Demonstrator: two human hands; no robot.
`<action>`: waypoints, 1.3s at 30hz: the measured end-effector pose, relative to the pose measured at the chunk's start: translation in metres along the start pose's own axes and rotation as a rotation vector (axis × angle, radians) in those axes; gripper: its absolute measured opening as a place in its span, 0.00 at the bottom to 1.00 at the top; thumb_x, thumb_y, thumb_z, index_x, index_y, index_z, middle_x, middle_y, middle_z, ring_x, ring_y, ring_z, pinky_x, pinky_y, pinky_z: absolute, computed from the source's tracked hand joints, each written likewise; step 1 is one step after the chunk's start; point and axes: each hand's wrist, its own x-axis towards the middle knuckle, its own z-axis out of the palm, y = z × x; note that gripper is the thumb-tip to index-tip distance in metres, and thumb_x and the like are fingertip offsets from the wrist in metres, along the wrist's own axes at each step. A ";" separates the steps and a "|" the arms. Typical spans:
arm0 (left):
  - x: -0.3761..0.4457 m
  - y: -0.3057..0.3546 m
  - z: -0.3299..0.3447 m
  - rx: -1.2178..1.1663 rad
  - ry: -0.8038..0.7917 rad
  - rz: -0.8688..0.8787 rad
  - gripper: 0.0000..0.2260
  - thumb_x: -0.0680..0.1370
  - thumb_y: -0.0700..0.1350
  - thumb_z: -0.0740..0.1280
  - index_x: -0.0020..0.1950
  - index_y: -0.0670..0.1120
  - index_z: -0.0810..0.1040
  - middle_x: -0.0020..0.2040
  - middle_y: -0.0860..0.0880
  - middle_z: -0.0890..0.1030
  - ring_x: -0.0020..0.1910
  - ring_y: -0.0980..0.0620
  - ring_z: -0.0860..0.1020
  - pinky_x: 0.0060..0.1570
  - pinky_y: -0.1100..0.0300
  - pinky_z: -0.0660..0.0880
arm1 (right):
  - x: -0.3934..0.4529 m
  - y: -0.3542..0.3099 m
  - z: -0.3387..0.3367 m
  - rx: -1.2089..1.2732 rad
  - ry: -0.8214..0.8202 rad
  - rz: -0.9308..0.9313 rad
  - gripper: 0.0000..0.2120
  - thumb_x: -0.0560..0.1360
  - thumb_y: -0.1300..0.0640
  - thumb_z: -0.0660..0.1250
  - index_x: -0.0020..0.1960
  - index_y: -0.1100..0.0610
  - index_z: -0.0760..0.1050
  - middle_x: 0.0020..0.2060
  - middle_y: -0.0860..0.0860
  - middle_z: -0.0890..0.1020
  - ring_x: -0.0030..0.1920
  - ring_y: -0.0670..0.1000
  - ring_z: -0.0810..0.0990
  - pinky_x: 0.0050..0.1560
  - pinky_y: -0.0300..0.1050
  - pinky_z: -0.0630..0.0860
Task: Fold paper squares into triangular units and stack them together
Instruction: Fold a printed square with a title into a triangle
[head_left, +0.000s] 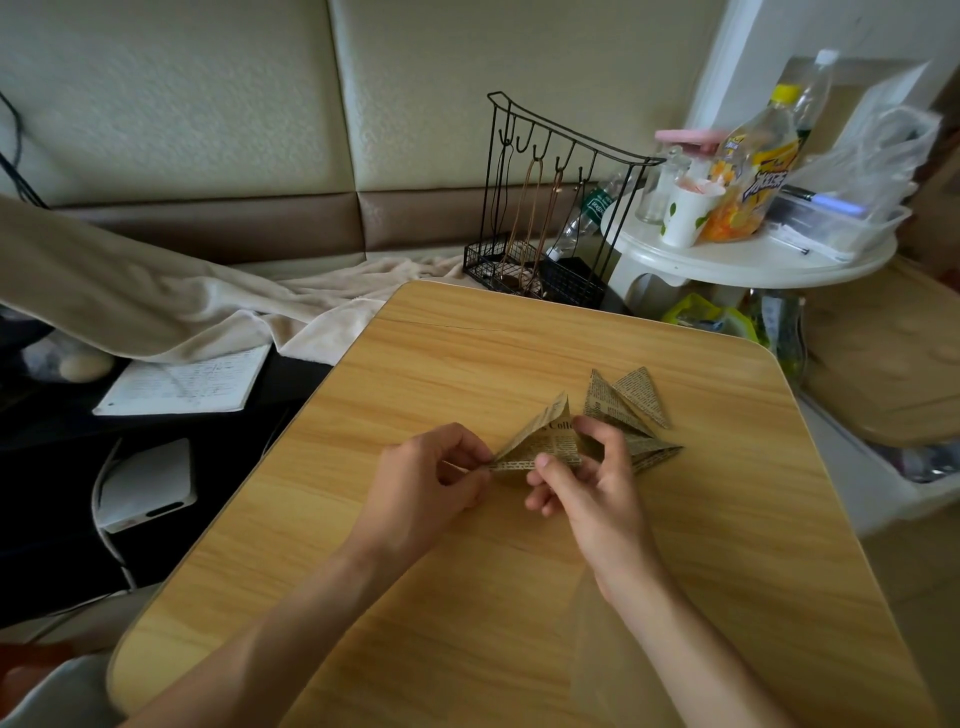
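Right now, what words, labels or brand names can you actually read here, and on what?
"Coll": large print on the newsprint paper unit held in both hands; cut off by a fold.
Small print on the folded triangles: too small.
Yellow drink bottle label: stylised characters, blurred.
Green-labelled bottle: unreadable.
Notebook handwriting: too small.

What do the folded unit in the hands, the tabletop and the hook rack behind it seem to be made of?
Folded unit: thin matte paper with newsprint-style print, holding sharp creases. Tabletop: wood-grain surface with a slight sheen, probably laminate rather than solid wood. Hook rack: thin black wire, likely coated metal, with a mesh basket base.
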 end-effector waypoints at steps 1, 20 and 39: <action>-0.001 0.000 0.001 0.022 0.018 0.023 0.09 0.75 0.38 0.76 0.46 0.53 0.83 0.37 0.56 0.85 0.33 0.57 0.84 0.38 0.60 0.81 | 0.000 -0.001 0.000 0.005 -0.001 0.000 0.21 0.81 0.64 0.69 0.67 0.48 0.67 0.39 0.55 0.86 0.34 0.53 0.84 0.34 0.41 0.79; 0.004 0.009 -0.004 -0.486 0.011 -0.075 0.06 0.83 0.41 0.66 0.50 0.40 0.79 0.43 0.43 0.86 0.46 0.46 0.87 0.49 0.56 0.83 | 0.005 0.000 -0.006 -0.256 0.080 -0.276 0.18 0.74 0.37 0.71 0.45 0.53 0.79 0.46 0.54 0.76 0.43 0.49 0.76 0.45 0.38 0.72; 0.002 0.015 -0.003 -0.489 -0.083 -0.196 0.06 0.84 0.35 0.62 0.54 0.33 0.77 0.41 0.45 0.81 0.37 0.55 0.82 0.40 0.62 0.79 | 0.002 -0.011 -0.007 -0.327 -0.088 0.009 0.31 0.70 0.31 0.72 0.70 0.40 0.74 0.60 0.28 0.74 0.58 0.26 0.70 0.58 0.28 0.68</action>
